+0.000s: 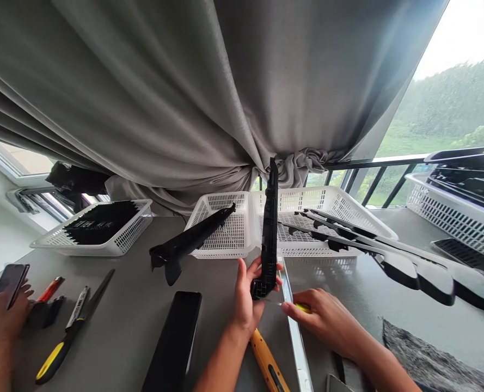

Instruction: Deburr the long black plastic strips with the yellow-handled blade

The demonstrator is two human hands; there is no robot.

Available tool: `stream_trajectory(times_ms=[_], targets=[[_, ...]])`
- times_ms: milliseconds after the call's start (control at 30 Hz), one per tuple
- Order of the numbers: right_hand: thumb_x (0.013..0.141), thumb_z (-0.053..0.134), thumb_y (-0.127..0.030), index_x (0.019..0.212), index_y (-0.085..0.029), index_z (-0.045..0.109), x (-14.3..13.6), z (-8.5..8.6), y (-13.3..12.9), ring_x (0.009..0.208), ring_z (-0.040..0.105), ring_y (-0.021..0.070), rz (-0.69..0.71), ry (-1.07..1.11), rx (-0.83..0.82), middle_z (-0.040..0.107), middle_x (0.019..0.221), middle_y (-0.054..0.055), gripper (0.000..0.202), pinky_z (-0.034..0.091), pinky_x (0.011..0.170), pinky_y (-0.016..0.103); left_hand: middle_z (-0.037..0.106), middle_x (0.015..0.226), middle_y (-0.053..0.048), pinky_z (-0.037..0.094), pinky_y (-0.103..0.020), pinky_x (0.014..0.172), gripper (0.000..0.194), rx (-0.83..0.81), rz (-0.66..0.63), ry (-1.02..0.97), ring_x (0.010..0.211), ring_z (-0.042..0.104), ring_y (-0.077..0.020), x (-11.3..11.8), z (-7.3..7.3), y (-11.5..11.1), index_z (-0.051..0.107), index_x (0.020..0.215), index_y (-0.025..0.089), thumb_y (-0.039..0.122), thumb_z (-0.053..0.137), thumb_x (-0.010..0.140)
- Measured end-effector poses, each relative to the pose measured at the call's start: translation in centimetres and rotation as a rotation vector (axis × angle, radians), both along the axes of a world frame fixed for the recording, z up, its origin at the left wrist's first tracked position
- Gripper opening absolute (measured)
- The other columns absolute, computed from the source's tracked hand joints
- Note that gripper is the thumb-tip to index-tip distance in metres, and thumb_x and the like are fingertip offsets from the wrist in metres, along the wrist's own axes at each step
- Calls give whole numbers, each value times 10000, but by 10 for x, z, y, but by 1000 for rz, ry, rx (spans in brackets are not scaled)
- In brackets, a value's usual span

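My left hand [247, 299] is wrapped round the lower end of a long black plastic part [270, 228], which stands nearly upright. In my right hand [321, 316] is a small tool with a yellow handle [302, 307]; its thin tip points left at the lower end of the part. Beneath my hands a silver metal strip [296, 337] and an orange-handled tool [268, 362] lie on the grey table. Another black part [193, 237] rests on the rim of a white basket [221, 250] at the centre.
Several long black parts [400, 267] lean across a second white basket [364, 218]. White baskets with black parts stand at far left [119, 239] and right [462, 209]. A knife [68, 337], marker [77, 308], black box [174, 343] and grey cloth [433, 359] lie nearby. Another person's hands hold a phone [8, 288].
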State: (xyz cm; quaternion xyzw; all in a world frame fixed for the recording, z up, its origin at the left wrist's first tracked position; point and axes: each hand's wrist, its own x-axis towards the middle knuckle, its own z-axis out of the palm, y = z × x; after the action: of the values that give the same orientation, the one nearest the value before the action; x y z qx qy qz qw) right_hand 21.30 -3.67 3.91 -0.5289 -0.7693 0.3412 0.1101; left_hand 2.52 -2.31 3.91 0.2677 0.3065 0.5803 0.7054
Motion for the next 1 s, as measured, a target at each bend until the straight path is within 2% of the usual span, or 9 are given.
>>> stream_trajectory(times_ms=[433, 667, 833, 1000], targets=[[1032, 397, -797, 671, -214, 345, 4, -1, 4, 647, 265, 141, -13, 53, -1, 289, 663, -36, 688, 167, 638, 349, 807, 1042, -150, 520, -317, 769, 876, 72, -19, 76, 798, 681, -212, 2, -6, 1, 800, 1246, 117, 894, 553, 924], [1032, 343, -832, 673, -216, 287, 5, -2, 5, 650, 223, 141, -16, 110, -28, 243, 683, -36, 715, 152, 632, 353, 815, 1067, -155, 526, -332, 771, 881, 78, -26, 118, 799, 693, -226, 2, -8, 2, 798, 1275, 130, 897, 531, 932], [1030, 242, -863, 663, -221, 239, 6, -4, 5, 639, 202, 144, -62, 117, -23, 204, 671, -38, 740, 152, 635, 358, 818, 1052, -129, 532, -365, 874, 889, 95, -1, 172, 818, 689, -231, 2, -10, 3, 799, 1280, 158, 914, 480, 938], [1057, 263, -812, 673, -221, 242, 6, -3, 4, 635, 193, 145, -50, 92, -23, 205, 669, -44, 705, 151, 634, 357, 804, 1110, -114, 520, -372, 898, 877, 139, 0, 285, 869, 684, -238, 2, -13, 0, 779, 1331, 187, 885, 370, 994]])
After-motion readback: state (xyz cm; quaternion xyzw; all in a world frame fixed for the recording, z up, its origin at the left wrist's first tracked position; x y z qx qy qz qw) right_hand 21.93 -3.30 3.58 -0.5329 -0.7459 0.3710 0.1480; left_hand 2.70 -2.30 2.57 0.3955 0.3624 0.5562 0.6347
